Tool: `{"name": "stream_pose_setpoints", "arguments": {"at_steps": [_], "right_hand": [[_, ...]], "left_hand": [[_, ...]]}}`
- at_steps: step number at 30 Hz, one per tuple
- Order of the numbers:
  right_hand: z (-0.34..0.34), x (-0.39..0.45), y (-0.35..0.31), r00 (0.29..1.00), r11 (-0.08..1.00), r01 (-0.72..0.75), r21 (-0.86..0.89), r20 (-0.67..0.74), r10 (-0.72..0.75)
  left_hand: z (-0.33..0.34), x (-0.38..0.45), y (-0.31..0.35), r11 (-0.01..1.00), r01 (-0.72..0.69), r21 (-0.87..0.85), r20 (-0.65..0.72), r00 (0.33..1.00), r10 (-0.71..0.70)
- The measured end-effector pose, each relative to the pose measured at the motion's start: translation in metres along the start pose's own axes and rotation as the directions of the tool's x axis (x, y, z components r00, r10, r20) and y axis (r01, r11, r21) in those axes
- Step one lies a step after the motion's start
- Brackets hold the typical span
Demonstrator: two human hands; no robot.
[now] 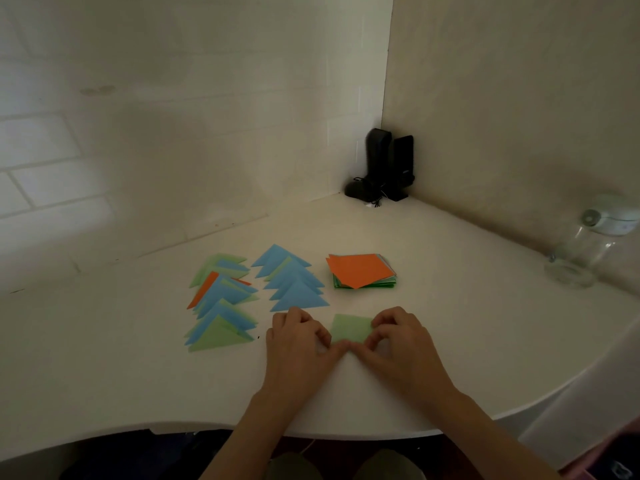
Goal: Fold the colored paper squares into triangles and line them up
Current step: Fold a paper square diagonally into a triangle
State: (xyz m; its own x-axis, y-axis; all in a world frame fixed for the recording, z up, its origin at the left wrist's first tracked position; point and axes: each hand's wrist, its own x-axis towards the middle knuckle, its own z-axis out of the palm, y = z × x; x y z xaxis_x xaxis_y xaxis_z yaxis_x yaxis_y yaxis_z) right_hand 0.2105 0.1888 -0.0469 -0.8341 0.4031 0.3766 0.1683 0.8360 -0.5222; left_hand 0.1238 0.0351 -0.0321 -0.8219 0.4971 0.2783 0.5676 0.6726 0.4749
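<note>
Left row of triangles (221,299): overlapping folded pieces running toward the person; about nine edges visible, exact count uncertain. Colours: light green, blue, one orange. Nearest piece is light green.
Middle row of triangles (294,280): overlapping, about six visible; mostly blue, one light green edge showing near the far end. Lies just beside the left row, apart from it.
Left hand (298,337): on the white table (138,375), fingers curled, fingertips pinching the near left edge of the green paper (351,328).
Green paper: one sheet, light green, flat on the table between the two hands, just in front of the middle row.
Right hand (398,336): fingers curled, pinching the right side of the same sheet; thumbs of both hands nearly meet at its near edge.
Stack of squares (362,271): one pile, unfolded, orange on top, green edges beneath; sheet count cannot be told.
Black speakers (389,164): two, upright in the far corner.
Glass jar (581,251): one, far right, by the wall.
</note>
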Motion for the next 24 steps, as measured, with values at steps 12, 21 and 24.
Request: {"name": "stream_pose_setpoints", "arguments": {"at_steps": [12, 21, 24], "right_hand": [[-0.014, 0.011, 0.004, 0.973, 0.988, -0.061, 0.144, 0.231, 0.027], [-0.036, 0.022, 0.001, 0.889, 0.979, -0.064, 0.193, 0.457, -0.032], [-0.038, 0.024, -0.001, 0.922, 0.993, 0.018, 0.114, 0.383, -0.06]], "left_hand": [[-0.013, 0.009, -0.009, 0.984, 0.052, -0.171, 0.117, 0.993, -0.032], [-0.018, 0.018, -0.001, 0.992, -0.034, -0.119, 0.224, 0.973, 0.061], [-0.022, 0.025, 0.001, 0.992, -0.075, -0.105, 0.298, 0.949, 0.103]]}}
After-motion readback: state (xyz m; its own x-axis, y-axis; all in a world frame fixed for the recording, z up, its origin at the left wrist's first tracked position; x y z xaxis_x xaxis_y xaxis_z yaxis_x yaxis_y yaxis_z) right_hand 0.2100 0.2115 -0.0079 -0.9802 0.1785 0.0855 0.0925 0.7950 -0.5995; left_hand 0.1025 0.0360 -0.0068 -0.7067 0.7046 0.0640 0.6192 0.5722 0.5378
